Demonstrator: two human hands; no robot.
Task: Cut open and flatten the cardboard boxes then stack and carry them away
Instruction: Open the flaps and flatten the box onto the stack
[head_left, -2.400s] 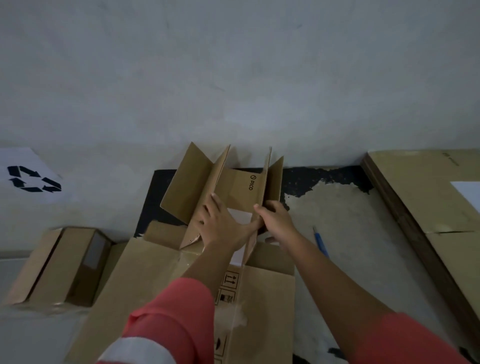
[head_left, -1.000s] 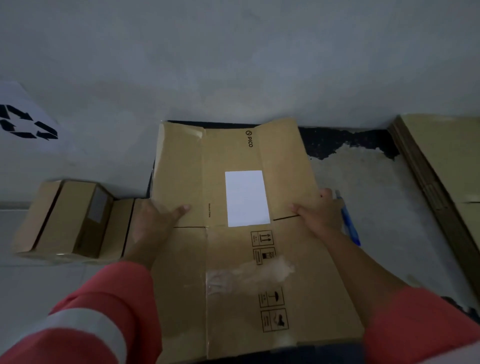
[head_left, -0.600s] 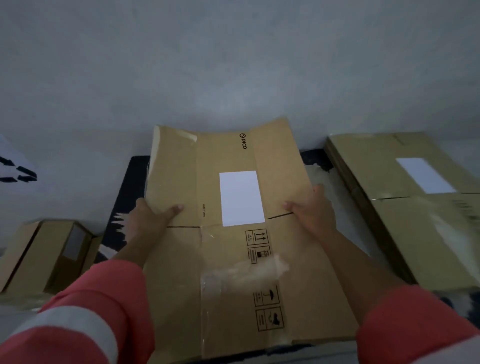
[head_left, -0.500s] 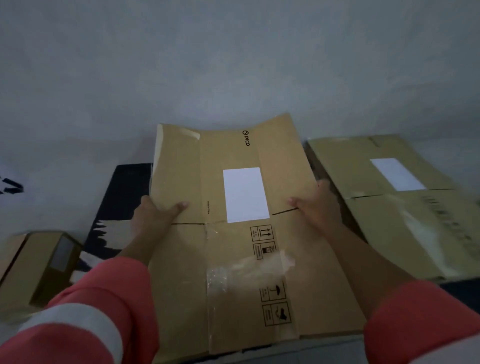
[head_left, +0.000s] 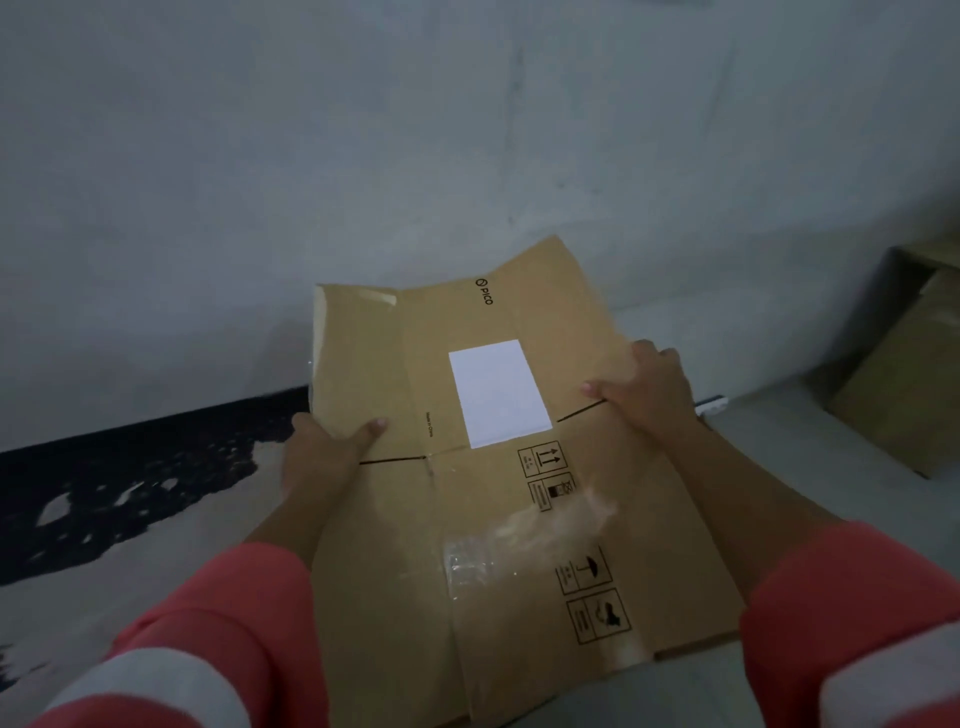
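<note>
Item: box (head_left: 493, 519), flattened, 1 pc
Position: held level above floor (head_left: 171, 561), far flaps toward wall (head_left: 363, 156)
Left hand (head_left: 322, 452): clamped on left edge, thumb on top, fingers hidden beneath
Right hand (head_left: 647, 389): clamped on right edge, thumb on top
Markings: white label (head_left: 498, 392) face up; loose tape (head_left: 524, 540) near middle
Nearby: more cardboard (head_left: 904, 400) at far right, well apart
Risks, judged: far flaps sagging or springing at creases in transit; slipping from 2 edge pinches; tape snagging on stacking

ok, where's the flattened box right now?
Head view, centre: the flattened box is gripped at its left edge by the left hand and at its right edge by the right hand, facing the grey wall.
</note>
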